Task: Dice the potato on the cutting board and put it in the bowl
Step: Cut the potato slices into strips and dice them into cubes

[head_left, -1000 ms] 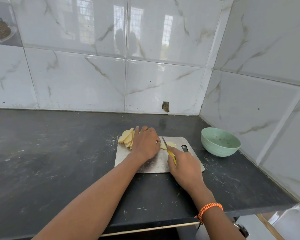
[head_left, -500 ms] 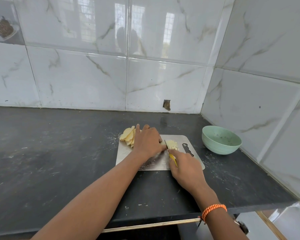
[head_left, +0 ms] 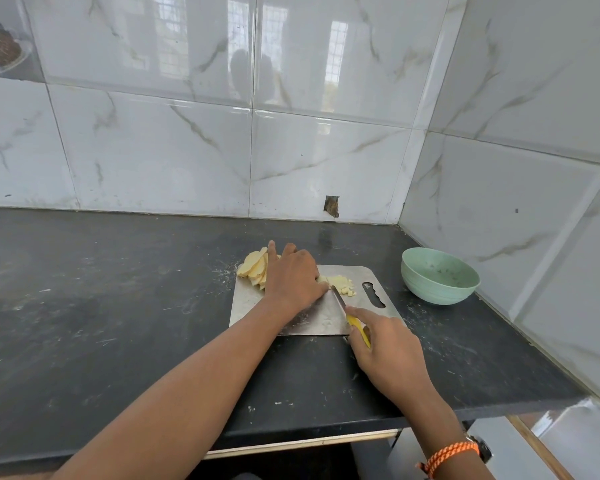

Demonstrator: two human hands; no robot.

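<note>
Potato dice (head_left: pixel 340 284) — beside left grip (head_left: pixel 293 280)

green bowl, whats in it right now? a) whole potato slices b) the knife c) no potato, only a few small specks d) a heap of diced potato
c, the green bowl shows only tiny specks inside, while the diced potato lies on the cutting board.

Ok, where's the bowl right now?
In the head view the green bowl sits on the counter at the right, just past the cutting board's right edge, near the corner of the tiled walls.
</note>
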